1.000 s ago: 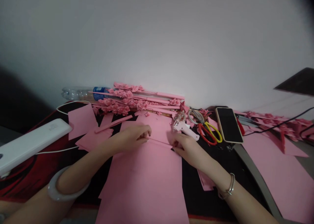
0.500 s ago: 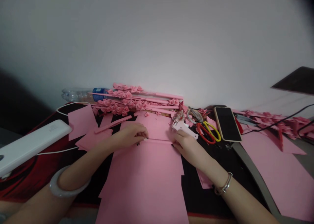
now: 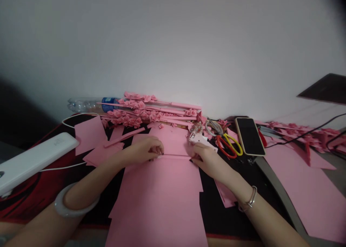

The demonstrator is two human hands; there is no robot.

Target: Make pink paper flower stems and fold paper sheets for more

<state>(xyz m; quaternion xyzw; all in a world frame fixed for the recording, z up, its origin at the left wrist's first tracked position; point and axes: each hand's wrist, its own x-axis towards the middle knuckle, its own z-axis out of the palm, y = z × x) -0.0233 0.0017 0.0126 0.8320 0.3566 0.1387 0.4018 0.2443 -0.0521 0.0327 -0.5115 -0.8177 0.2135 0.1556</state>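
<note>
A narrow rolled edge of pink paper (image 3: 175, 157) runs crosswise between my hands, above long pink sheets (image 3: 162, 200) that reach toward me. My left hand (image 3: 147, 148) pinches the roll at its left end, fingers curled. At the right end my right hand (image 3: 204, 156) is closed on the same roll, fingertips against the paper. A pale pink glue gun (image 3: 201, 138) lies just beyond my right hand, which partly covers it. Paper flower stems (image 3: 151, 113) with pink blossoms are piled along the wall.
Right of the glue gun lie scissors with red and yellow handles (image 3: 229, 146) and a phone (image 3: 250, 136). A white power strip (image 3: 40, 160) and small pink papers (image 3: 90, 135) sit at left, a plastic bottle (image 3: 86, 105) behind. More pink sheets (image 3: 305, 189) cover the right side.
Both hands have barely moved and stay at the ends of the paper roll. The fingers shift slightly, and the rolled edge looks a little narrower.
</note>
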